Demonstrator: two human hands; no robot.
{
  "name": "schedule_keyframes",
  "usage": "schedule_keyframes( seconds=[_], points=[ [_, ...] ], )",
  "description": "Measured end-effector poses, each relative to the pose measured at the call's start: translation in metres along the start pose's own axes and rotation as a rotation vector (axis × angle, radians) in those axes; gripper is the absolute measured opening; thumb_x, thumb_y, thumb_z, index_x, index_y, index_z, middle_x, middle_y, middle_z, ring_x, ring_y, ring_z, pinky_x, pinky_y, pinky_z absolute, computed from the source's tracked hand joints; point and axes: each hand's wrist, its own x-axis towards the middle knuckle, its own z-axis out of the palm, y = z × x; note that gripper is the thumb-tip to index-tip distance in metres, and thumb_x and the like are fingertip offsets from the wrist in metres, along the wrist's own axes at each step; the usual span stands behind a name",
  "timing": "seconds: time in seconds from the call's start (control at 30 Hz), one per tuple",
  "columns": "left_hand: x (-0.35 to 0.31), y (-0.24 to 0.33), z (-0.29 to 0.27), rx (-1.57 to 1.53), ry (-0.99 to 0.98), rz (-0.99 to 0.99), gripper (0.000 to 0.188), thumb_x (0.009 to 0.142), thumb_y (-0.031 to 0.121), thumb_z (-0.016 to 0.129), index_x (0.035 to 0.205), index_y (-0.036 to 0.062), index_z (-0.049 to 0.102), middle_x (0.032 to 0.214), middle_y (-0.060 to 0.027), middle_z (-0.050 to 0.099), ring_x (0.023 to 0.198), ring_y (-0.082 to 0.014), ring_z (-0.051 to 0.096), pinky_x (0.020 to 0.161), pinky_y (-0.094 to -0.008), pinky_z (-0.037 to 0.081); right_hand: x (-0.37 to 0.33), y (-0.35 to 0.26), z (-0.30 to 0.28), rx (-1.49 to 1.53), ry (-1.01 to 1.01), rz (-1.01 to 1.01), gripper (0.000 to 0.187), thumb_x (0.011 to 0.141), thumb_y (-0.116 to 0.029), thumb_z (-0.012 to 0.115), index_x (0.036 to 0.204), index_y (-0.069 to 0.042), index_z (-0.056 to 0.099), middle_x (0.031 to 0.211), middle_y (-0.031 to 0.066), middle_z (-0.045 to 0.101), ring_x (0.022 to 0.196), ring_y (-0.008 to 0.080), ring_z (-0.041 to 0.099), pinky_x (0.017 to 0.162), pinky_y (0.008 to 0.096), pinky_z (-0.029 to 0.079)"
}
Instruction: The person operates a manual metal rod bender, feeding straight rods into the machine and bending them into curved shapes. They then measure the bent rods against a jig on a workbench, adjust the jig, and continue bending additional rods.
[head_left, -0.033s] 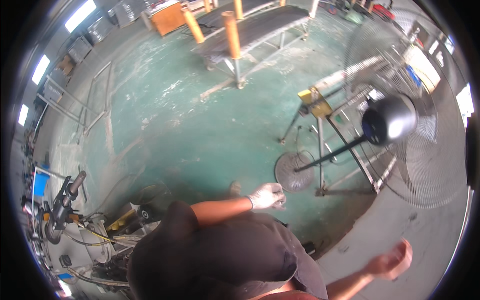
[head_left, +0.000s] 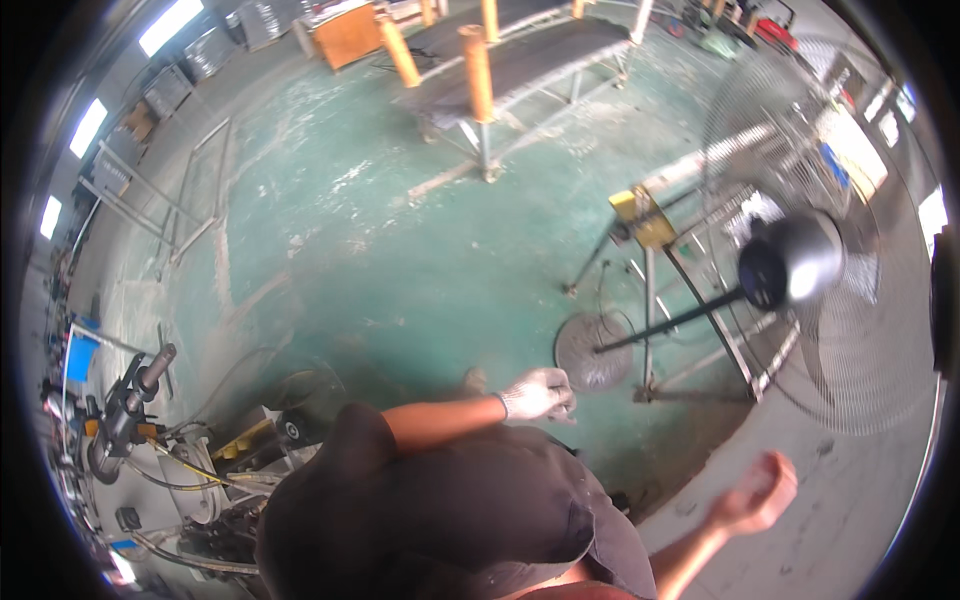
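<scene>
My left hand (head_left: pixel 540 393), in a whitish knit glove, is held in front of my body with its fingers curled in. Whether anything sits inside those fingers is hidden. Low on the right is my bare right hand (head_left: pixel 757 492), slightly blurred, its fingers loosely bent and apart, with nothing seen in it. Neither hand touches anything around it. Nearest to the gloved hand in the picture is the round base (head_left: pixel 592 350) of a large pedestal fan; its black motor housing (head_left: pixel 795 262) and wire cage stand to the right.
Behind the fan is a metal frame stand with a yellow plate (head_left: pixel 642 218). A long dark-topped rack (head_left: pixel 550 65) with orange posts (head_left: pixel 478 75) stands at the far side. On the left are a machine (head_left: pixel 165 485) with hoses and a metal floor frame (head_left: pixel 190 240). The floor (head_left: pixel 400 250) is green.
My right hand has moved left and a little upward. My left hand keeps its place and curled shape. The surroundings shift slightly right and down in the picture.
</scene>
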Motion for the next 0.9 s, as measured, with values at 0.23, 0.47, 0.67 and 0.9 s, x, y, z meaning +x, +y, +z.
schedule_keyframes(
  seconds=[0.23,0.47,0.67,0.9],
  points=[
    [-0.002,0.078,-0.159,0.014,0.085,0.181,0.016,0.113,0.020,0.066,0.105,0.0064,0.068,0.096,0.0001,0.073,0.084,-0.0096,0.067,0.072,-0.0282,0.057,-0.092,-0.217,0.298,0.932,-1.110,0.248,0.118,0.071,-0.018,0.104,0.169,-0.010,0.039,0.148,0.0197,0.068,0.133,0.0385,0.067,0.113,0.0454,0.055],
    [0.010,0.108,-0.303,-0.308,0.359,0.399,0.011,0.110,0.014,0.067,0.114,0.0042,0.069,0.107,-0.0040,0.071,0.105,-0.0153,0.068,0.097,-0.0354,0.057,-0.098,-0.321,0.445,1.193,-1.197,0.686,0.026,0.098,-0.002,0.074,0.123,0.002,0.078,0.104,0.0067,0.083,0.095,0.0142,0.073,0.089,0.0328,0.059],
    [0.027,0.108,-0.422,-0.921,0.239,0.603,0.024,0.114,0.017,0.054,0.109,-0.0041,0.065,0.109,-0.0161,0.069,0.107,-0.0294,0.070,0.103,-0.0410,0.055,-0.076,-0.395,0.571,1.099,-1.407,0.459,0.018,0.098,-0.002,0.072,0.114,0.003,0.080,0.099,0.0092,0.083,0.094,0.0145,0.072,0.091,0.0361,0.059],
    [0.021,0.221,-0.544,-0.769,0.527,0.398,0.037,0.113,0.026,0.060,0.124,-0.0091,0.068,0.114,-0.0160,0.076,0.116,-0.0259,0.073,0.113,-0.0376,0.053,-0.009,-0.521,0.733,1.043,-1.169,0.366,0.025,0.095,-0.008,0.066,0.112,0.005,0.079,0.095,0.0202,0.082,0.088,0.0275,0.078,0.086,0.0444,0.061]
  ],
)
